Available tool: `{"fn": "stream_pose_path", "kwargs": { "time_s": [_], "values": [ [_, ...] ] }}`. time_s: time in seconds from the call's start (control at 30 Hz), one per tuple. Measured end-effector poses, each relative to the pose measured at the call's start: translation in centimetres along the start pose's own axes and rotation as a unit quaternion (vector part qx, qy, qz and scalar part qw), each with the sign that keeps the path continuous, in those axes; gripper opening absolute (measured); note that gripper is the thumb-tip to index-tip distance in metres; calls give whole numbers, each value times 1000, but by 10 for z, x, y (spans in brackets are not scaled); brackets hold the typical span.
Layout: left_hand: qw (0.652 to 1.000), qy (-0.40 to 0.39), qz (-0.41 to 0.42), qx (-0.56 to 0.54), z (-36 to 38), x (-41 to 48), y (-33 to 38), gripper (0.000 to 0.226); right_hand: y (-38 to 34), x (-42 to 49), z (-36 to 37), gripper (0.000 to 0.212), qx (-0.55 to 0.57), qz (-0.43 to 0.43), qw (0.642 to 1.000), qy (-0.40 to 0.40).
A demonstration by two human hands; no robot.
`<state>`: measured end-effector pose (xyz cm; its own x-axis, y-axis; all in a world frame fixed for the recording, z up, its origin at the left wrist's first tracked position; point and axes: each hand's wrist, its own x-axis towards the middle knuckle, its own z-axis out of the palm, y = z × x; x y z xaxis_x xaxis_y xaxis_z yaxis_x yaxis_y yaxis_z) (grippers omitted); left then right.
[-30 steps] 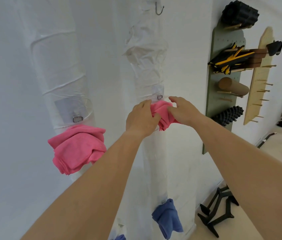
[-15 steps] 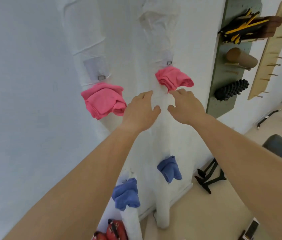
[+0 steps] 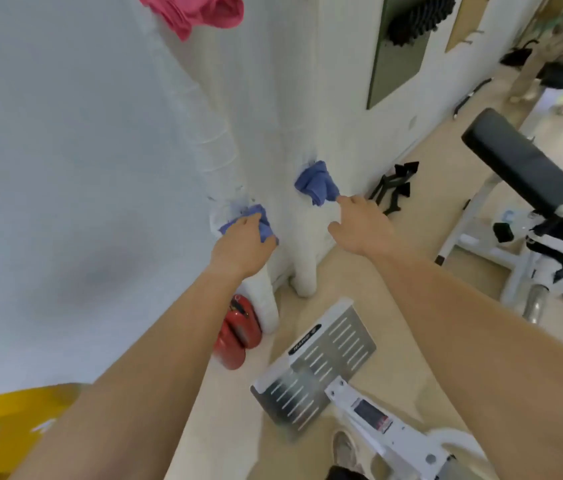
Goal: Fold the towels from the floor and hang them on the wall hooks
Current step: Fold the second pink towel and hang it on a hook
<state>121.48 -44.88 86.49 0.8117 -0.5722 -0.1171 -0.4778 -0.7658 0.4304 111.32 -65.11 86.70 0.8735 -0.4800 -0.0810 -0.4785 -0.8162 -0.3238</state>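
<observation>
Two blue towels hang low on the white wrapped wall posts. My left hand (image 3: pixel 243 242) lies over the left blue towel (image 3: pixel 265 226), fingers curled on its top. My right hand (image 3: pixel 363 225) is spread, its fingertips at the lower edge of the right blue towel (image 3: pixel 316 181), holding nothing. A pink towel (image 3: pixel 200 10) hangs higher up at the top edge of the frame. The hooks themselves are hidden under the cloth.
Red kettlebells (image 3: pixel 238 336) stand at the foot of the left post. A white machine with a metal footplate (image 3: pixel 321 362) lies under my arms. A black padded bench (image 3: pixel 529 174) stands right, a yellow weight plate (image 3: pixel 3 427) lower left, black stands (image 3: pixel 394 188) by the wall.
Both hands left the pink towel on its hook and dropped down the wall. My view tilted down; the left hand now grips a blue towel and the right reaches the other.
</observation>
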Motion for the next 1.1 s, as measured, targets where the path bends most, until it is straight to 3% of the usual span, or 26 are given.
{"fn": "stream_pose_path", "kwargs": {
  "time_s": [0.13,0.3,0.6,0.8,1.1],
  "values": [
    [997,-60,31,33,45,-58,-39,52,-4,-76,62,57,17,66,997,-42],
    [984,-153,86,45,98,-123,-69,46,-15,-183,132,56,28,172,981,-82],
    [927,-316,192,63,182,-243,-61,53,-1,-390,202,54,83,346,930,-90],
    [882,-373,269,100,225,-336,-30,52,8,-530,231,52,118,461,877,-59],
    [782,-402,430,205,285,-527,7,52,-22,-783,283,47,178,611,771,9]
  ]
}}
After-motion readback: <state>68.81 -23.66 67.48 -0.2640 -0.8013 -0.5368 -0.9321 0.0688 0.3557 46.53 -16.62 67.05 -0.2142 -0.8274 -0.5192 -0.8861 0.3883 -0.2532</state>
